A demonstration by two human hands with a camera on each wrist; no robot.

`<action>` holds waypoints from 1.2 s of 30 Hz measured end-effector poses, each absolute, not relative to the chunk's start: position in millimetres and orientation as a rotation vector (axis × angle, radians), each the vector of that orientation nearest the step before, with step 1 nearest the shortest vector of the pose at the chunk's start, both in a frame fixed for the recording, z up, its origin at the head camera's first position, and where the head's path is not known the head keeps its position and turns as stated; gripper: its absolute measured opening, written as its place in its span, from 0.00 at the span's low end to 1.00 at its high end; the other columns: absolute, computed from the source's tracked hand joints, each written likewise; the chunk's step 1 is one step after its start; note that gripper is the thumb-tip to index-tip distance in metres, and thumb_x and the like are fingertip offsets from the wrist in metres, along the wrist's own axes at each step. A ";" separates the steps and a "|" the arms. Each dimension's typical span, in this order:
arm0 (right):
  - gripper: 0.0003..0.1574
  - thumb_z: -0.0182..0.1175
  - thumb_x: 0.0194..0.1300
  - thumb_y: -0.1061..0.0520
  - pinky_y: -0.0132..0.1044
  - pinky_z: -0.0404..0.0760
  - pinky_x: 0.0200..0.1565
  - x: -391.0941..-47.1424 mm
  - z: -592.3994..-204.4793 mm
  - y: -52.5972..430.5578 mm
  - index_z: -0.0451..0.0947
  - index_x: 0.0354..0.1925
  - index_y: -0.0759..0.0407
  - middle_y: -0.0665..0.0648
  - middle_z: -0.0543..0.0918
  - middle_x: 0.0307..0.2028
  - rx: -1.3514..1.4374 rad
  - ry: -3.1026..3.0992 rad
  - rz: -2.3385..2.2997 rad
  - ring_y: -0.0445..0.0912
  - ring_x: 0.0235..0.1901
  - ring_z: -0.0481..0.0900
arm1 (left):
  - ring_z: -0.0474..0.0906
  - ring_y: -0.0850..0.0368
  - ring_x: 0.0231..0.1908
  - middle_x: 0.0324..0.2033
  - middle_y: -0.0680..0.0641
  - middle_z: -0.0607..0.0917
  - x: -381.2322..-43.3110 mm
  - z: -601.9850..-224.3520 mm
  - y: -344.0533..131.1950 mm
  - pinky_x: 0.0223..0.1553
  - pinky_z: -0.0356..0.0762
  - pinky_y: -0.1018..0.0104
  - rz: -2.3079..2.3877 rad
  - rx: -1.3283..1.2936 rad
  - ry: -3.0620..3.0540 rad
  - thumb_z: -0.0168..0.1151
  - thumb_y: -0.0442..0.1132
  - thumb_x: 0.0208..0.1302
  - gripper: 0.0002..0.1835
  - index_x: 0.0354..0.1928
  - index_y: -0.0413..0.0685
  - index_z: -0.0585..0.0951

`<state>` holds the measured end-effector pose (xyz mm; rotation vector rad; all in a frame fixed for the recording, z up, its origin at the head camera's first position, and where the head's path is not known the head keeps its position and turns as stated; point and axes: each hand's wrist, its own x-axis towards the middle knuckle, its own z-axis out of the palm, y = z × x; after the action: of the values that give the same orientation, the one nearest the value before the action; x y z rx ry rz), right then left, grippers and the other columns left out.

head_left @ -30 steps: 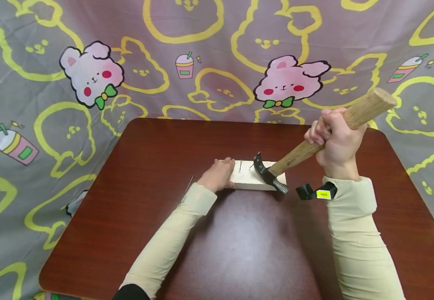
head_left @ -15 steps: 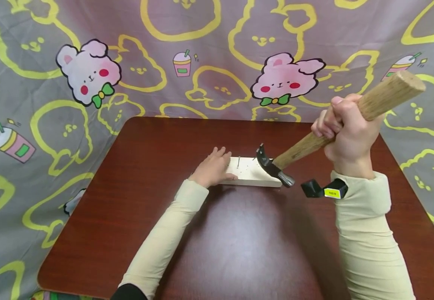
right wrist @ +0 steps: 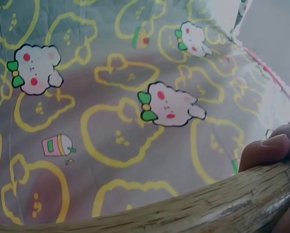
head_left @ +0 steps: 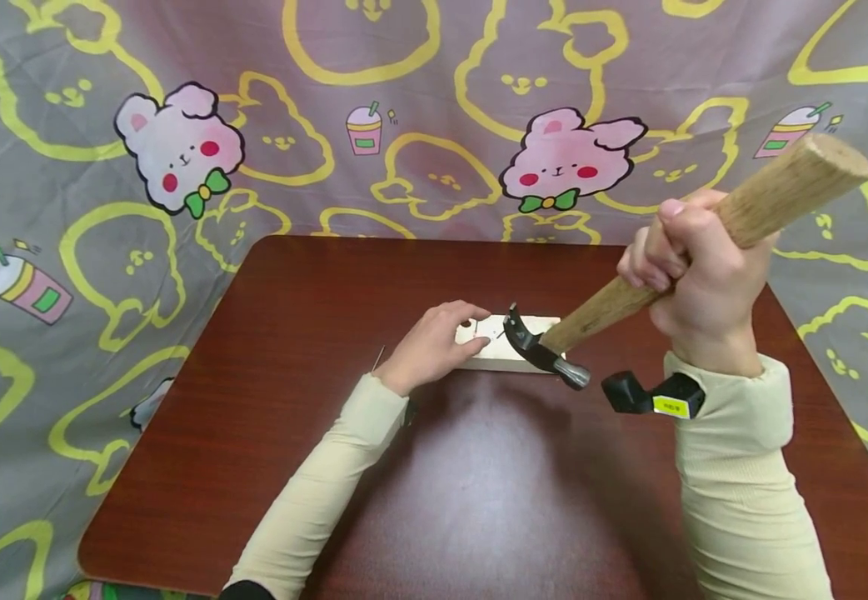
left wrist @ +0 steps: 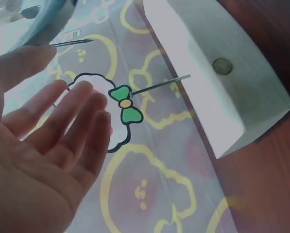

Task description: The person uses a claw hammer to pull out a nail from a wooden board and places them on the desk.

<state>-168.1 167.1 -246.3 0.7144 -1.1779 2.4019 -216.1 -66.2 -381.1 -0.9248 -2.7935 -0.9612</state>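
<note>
One hammer (head_left: 605, 315) is gripped by the right hand (head_left: 711, 287), the left hand (head_left: 430, 343) (loosely spread) near a nail (left wrist: 161, 84)

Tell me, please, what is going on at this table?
A person is working with a hammer, gripping its handle in the right hand. A nail stands up in a pale block on the table. The left hand is open by the block's left end, near that nail but not gripping it. Whether the hammer touches the block is hard to tell.
</note>
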 end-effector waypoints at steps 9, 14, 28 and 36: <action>0.17 0.46 0.56 0.75 0.36 0.47 0.09 -159.2 -245.3 165.8 0.57 0.15 0.66 0.52 0.54 0.06 0.716 -1.148 2.434 0.43 0.06 0.50 | 0.82 0.50 0.43 0.46 0.44 0.86 -213.0 -393.0 -57.4 0.47 0.80 0.62 -1.059 -1.134 -2.731 0.64 0.36 0.60 0.16 0.51 0.40 0.80; 0.17 0.44 0.56 0.76 0.36 0.47 0.09 -158.1 -246.0 164.6 0.57 0.14 0.67 0.52 0.53 0.06 0.735 -1.145 2.450 0.43 0.06 0.50 | 0.82 0.54 0.40 0.40 0.46 0.86 -211.7 -396.0 -54.8 0.46 0.80 0.62 -1.029 -1.198 -2.687 0.64 0.35 0.59 0.12 0.45 0.42 0.81; 0.17 0.44 0.56 0.75 0.36 0.47 0.09 -159.0 -248.2 164.2 0.57 0.14 0.66 0.53 0.54 0.07 0.758 -1.150 2.457 0.43 0.06 0.50 | 0.81 0.59 0.38 0.35 0.50 0.87 -213.4 -399.1 -54.0 0.46 0.78 0.65 -0.939 -1.181 -2.645 0.58 0.35 0.67 0.06 0.39 0.45 0.84; 0.17 0.45 0.57 0.76 0.38 0.48 0.09 -161.0 -252.3 165.0 0.58 0.15 0.67 0.53 0.54 0.07 0.753 -1.140 2.483 0.44 0.07 0.50 | 0.83 0.60 0.37 0.34 0.50 0.88 -212.8 -396.5 -56.5 0.44 0.79 0.66 -0.996 -1.121 -2.517 0.65 0.36 0.62 0.05 0.38 0.45 0.86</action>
<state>-161.0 165.0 -252.3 0.7535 -1.1398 2.4830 -212.8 -56.5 -396.5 -1.1213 -2.5174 -0.9959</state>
